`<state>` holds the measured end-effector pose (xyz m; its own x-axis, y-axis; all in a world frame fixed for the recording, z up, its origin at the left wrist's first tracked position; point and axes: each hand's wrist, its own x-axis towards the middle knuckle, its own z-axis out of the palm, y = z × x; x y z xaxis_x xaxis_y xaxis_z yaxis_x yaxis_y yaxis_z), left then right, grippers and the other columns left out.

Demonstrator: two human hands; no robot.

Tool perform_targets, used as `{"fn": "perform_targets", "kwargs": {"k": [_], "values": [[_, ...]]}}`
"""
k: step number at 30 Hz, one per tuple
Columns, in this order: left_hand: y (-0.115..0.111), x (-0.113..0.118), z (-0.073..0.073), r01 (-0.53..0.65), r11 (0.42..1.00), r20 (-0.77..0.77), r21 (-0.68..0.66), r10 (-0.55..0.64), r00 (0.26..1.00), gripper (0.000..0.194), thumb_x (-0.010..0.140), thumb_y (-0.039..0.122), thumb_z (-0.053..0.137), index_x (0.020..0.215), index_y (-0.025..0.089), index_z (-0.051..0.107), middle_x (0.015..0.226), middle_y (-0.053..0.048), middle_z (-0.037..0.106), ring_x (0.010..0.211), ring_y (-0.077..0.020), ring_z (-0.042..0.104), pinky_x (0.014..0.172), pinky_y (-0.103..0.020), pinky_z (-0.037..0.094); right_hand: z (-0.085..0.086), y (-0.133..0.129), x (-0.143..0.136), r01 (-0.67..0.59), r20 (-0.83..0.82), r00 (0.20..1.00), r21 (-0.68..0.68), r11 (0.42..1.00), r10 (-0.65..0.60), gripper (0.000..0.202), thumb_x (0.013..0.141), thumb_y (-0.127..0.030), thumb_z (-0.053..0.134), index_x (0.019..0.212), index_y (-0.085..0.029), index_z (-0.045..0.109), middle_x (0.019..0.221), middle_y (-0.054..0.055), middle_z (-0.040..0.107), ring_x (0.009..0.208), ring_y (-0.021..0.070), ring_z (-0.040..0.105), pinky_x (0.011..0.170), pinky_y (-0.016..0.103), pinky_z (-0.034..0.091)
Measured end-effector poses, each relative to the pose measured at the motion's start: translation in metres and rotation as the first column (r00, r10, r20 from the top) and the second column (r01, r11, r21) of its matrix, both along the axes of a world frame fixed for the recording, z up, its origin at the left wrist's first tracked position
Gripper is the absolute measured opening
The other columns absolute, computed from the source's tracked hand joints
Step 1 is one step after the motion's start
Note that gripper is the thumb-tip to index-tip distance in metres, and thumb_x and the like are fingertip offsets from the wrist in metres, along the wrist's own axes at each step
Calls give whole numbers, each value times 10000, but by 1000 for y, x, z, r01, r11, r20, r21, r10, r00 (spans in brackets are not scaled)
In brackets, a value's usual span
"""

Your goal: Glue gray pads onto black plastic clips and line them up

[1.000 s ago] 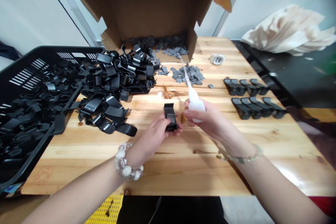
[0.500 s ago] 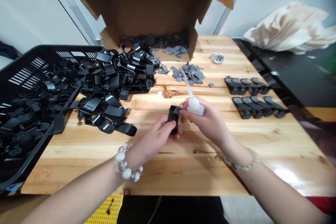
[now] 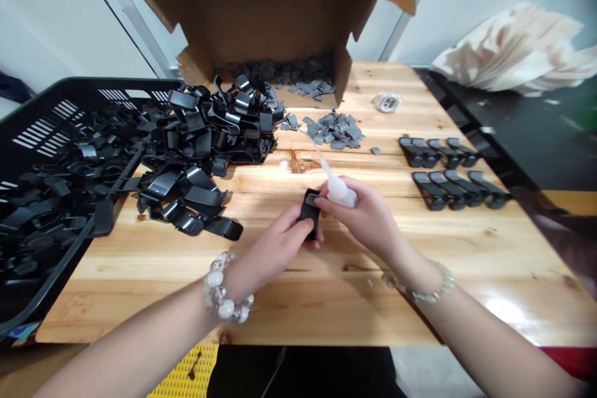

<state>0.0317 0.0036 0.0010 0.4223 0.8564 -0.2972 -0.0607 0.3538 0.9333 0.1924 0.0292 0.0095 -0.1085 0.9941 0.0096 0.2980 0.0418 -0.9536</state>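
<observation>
A black curved part (image 3: pixel 308 214) is held upright near the table's middle, with my left hand (image 3: pixel 285 233) closed round its lower end. My right hand (image 3: pixel 361 208) grips a white bottle (image 3: pixel 341 193) whose long thin nozzle points up and to the left. The thumb and finger of that same hand press a small grey pad (image 3: pixel 311 199) on the upper face of the black part. Beyond the nozzle lies a pile of loose grey pads (image 3: pixel 338 129). Black parts (image 3: pixel 186 196) are heaped left of my hands.
A black basket (image 3: pixel 69 90) full of black parts stands at the left. An open cardboard box (image 3: pixel 280 6) with grey pads is at the back. Black parts (image 3: pixel 450 189) stand in two rows at the right, below a roll of clear tape (image 3: pixel 387 102).
My right hand has moved slightly left, bringing the grey pad over the black part's upper face. The bottle has tilted further left, and the black part has turned a little.
</observation>
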Motion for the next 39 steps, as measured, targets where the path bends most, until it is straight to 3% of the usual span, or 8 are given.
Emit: {"fn": "perform_targets", "kwargs": {"k": [10,14,20,23,28,39], "values": [[-1,0,0,-4,1000,-1,1,4,1000,120,875,268,468,879,170,538,775,-16,597,728,-162,574,772,-340,474,-2,0,2,-33,82,996,99,994,25,98,773,-266,666,781,-181,619,788,21,622,760,164,565,716,296,437],[-2,-1,3,20,997,-78,74,-14,997,130,889,273,455,862,175,535,774,-18,593,741,-171,572,789,-348,465,-3,-1,1,-40,107,994,148,988,24,55,776,-225,655,784,-185,618,804,16,631,768,158,564,720,288,429],[-3,-2,2,58,985,-162,164,-31,986,143,927,276,419,888,185,523,811,-14,578,765,-165,563,793,-329,456,-3,-1,-1,16,82,996,65,998,-21,136,751,-258,680,792,-189,571,749,-2,591,702,146,530,668,294,421],[-4,-2,1,82,973,-194,217,-39,980,141,938,265,401,921,186,516,825,-19,580,777,-169,560,792,-329,451,-3,1,0,39,-18,999,9,999,-39,217,703,-259,720,808,-188,543,775,-1,585,714,144,532,683,302,439],[-6,-3,-1,124,951,-259,284,-49,965,170,944,252,386,1019,199,529,855,-28,602,812,-186,576,806,-341,447,-1,4,3,-31,-209,978,-143,989,1,314,634,-245,764,809,-188,510,778,-6,577,717,140,547,677,296,459],[-6,-5,-4,128,940,-298,317,-30,954,185,939,241,396,1011,200,561,855,-35,627,810,-192,585,804,-350,459,1,4,4,-57,-208,978,-143,988,27,310,628,-230,758,796,-189,500,764,-17,554,709,130,531,676,293,461]]}}
